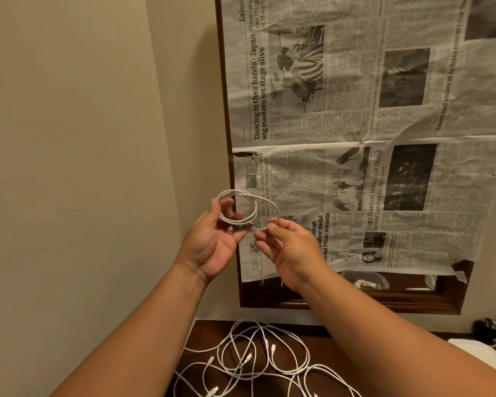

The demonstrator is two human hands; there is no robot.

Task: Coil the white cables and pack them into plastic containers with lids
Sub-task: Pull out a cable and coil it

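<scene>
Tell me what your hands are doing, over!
Left hand holds the coiled cable. Right hand pinches its loose end. More cables lie uncoiled below. Nothing blocking.

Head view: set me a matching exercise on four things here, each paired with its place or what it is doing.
Column one:
1. coiled cable
2. loose cables
3. newspaper
4. right hand

Column two:
A. tangled on the dark table
B. covers the framed panel
C. held in the left hand
D. pinches the coil's free end

Pairs: 1-C, 2-A, 3-B, 4-D
</scene>
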